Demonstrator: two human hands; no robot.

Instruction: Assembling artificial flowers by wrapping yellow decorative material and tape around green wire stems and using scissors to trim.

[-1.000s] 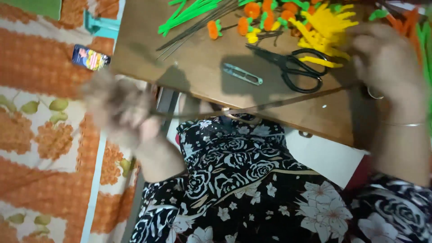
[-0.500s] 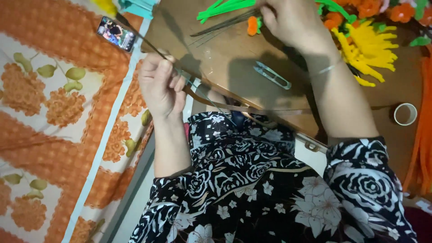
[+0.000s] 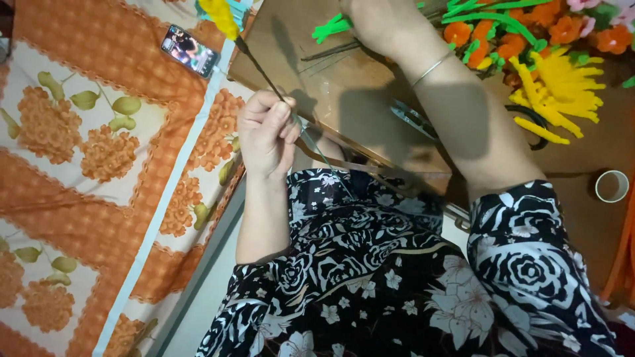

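I note the left hand [image 3: 264, 132] pinched shut on a dark wire stem [image 3: 261, 66] with a yellow fuzzy tip [image 3: 219, 17] (1 stem in hand). The right hand [image 3: 374, 23] reaches among green stems [image 3: 334, 28] on the brown table [image 3: 370, 119]; grip unclear. Finished orange flowers [image 3: 522, 36] lie beyond.

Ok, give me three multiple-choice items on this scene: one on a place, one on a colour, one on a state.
1. Where is the phone?
A. on the orange floral cloth
B. on the brown table
C. in a hand

2. What colour is the tip of the wire stem?
A. blue
B. yellow
C. white

3. What is the left hand doing?
A. lying flat and open
B. holding scissors
C. pinching the wire stem

Key: 1 A, it lies on the cloth left of the table. 2 B, the fuzzy end is yellow. 3 C, fingers are closed on the stem.
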